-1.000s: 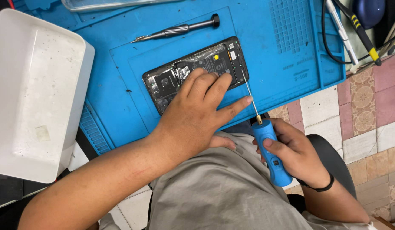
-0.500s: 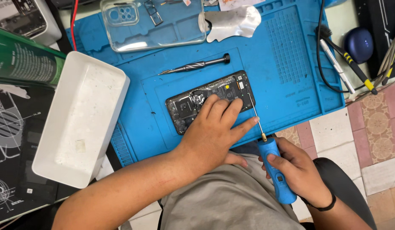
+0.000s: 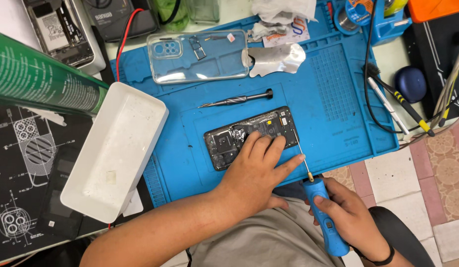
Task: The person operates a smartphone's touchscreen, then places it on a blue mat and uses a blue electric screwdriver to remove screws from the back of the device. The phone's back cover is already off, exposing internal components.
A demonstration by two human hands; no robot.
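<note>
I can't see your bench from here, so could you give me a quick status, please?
Left hand flat on opened phone. Right hand grips blue screwdriver, tip at phone's right edge. Nothing obstructing.

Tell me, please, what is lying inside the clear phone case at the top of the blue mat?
Inside the clear phone case lie a small dark tray-like frame and a few tiny parts, on the blue mat. Glare hides whatever else is inside.
</note>
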